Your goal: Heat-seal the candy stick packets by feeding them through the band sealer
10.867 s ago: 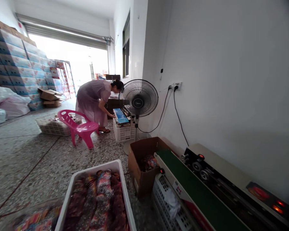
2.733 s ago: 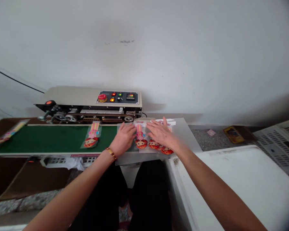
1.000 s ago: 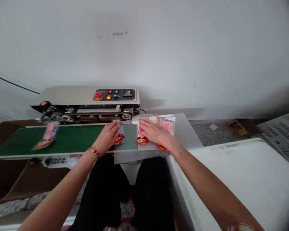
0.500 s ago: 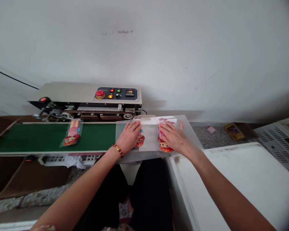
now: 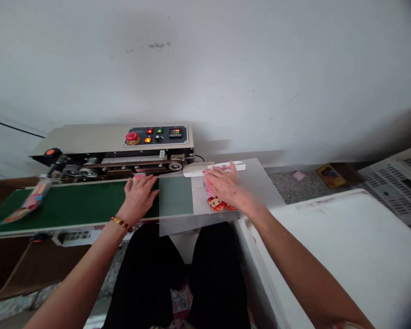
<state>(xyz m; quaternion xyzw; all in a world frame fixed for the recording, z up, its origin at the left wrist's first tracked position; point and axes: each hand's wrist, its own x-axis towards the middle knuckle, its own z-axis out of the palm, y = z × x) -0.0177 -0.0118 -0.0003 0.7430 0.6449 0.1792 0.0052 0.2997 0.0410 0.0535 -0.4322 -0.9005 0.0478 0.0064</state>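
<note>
My left hand point(image 5: 139, 197), fingers spread, lies over a small pink and yellow packet point(image 5: 139, 176) on the green belt point(image 5: 92, 205), at the sealing machine point(image 5: 116, 141). Most of that packet is hidden under the hand. My right hand point(image 5: 225, 185) rests flat, fingers apart, on pink packets with a red-haired cartoon figure point(image 5: 216, 204). These lie on a translucent sheet point(image 5: 176, 219) beside the belt, against a white strip point(image 5: 195, 173). Another packet point(image 5: 30, 201) sits tilted at the belt's left end.
A red stop button point(image 5: 132, 137) and lit switches are on the machine's panel. Cardboard boxes point(image 5: 51, 265) stand below the belt at left. A white surface point(image 5: 335, 246) is at right, with white crates point(image 5: 397, 183) beyond it.
My left hand has moved left from the sheet onto the belt with a packet under it. My right hand has shifted slightly left. The earlier belt packet has travelled left.
</note>
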